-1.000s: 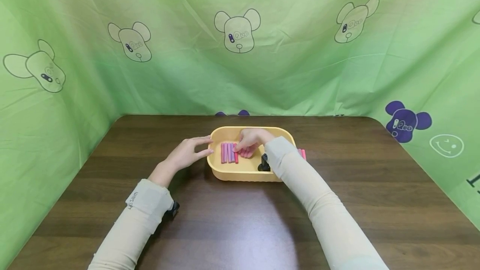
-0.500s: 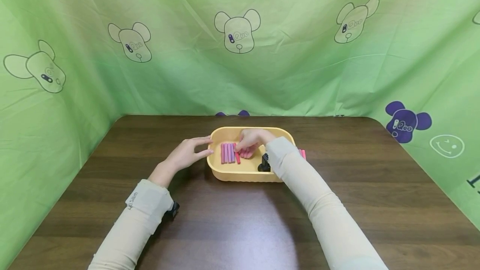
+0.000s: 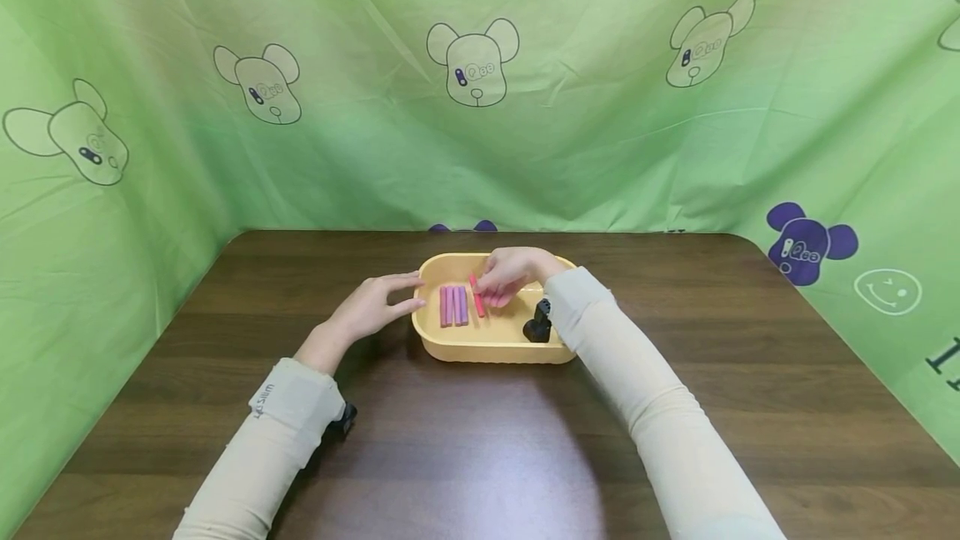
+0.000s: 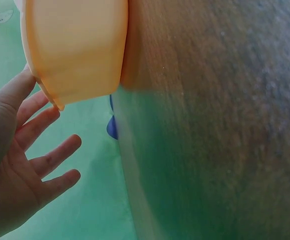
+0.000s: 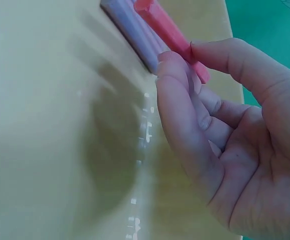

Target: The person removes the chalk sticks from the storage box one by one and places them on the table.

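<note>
My right hand (image 3: 513, 272) is inside the yellow tray (image 3: 495, 352), pinching a pinkish-red stick (image 3: 477, 297) between thumb and fingertips. The right wrist view shows this stick (image 5: 167, 27) as short, matte and flat-sided, held aslant above the tray floor. Left of it, several purple and pink sticks (image 3: 453, 306) lie side by side in the tray; part of a purple stick (image 5: 130, 32) shows beneath the held one. My left hand (image 3: 369, 307) is at the tray's left end with fingers extended, fingertips right at the rim (image 4: 60, 106).
The tray stands on a dark wooden table (image 3: 465, 440). A black wrist camera (image 3: 538, 323) under the right cuff hangs over the tray's right part. Behind the table a green printed cloth (image 3: 360, 165) forms the backdrop.
My right hand has drawn the pinkish-red stick away from the row, up and slightly right. The right forearm shifted right, covering the sticks seen beyond the tray's right end. The left hand has stayed put.
</note>
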### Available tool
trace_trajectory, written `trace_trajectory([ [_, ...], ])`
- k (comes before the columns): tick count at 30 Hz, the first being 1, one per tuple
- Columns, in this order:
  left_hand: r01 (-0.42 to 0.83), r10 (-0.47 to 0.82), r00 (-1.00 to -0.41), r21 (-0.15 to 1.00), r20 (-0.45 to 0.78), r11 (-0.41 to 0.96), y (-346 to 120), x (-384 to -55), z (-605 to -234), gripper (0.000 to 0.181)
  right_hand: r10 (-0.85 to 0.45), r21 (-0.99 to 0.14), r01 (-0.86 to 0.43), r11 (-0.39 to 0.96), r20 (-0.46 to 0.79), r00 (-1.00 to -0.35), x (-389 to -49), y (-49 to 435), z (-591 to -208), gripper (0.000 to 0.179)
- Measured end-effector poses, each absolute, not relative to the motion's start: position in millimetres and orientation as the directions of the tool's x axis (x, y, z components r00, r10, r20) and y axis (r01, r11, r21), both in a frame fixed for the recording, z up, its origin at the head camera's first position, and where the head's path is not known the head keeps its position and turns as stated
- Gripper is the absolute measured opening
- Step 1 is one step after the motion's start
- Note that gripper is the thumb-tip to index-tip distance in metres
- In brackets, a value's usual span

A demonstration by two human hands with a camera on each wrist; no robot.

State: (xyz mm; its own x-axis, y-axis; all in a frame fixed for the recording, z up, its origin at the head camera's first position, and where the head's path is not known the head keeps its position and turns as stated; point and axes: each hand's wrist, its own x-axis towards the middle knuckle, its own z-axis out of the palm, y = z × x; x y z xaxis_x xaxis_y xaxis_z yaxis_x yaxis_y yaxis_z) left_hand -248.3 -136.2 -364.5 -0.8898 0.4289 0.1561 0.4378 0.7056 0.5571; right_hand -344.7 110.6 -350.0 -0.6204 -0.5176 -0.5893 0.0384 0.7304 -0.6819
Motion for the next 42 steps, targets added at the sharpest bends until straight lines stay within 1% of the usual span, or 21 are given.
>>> trace_trajectory([
  [17, 0.444, 0.429, -0.887, 0.561, 0.167, 0.699, -136.6, -248.0, -364.8, 0.045, -0.531, -0.691, -0.006, 0.723, -0.550, -0.645, -338.4, 126.8, -329.5, 0.015],
  [42, 0.445, 0.425, -0.888, 0.563, 0.175, 0.697, -136.4, -248.7, -366.1, 0.044, -0.527, -0.716, -0.002, 0.698, -0.512, -0.678, -327.9, 157.1, -317.1, 0.016],
])
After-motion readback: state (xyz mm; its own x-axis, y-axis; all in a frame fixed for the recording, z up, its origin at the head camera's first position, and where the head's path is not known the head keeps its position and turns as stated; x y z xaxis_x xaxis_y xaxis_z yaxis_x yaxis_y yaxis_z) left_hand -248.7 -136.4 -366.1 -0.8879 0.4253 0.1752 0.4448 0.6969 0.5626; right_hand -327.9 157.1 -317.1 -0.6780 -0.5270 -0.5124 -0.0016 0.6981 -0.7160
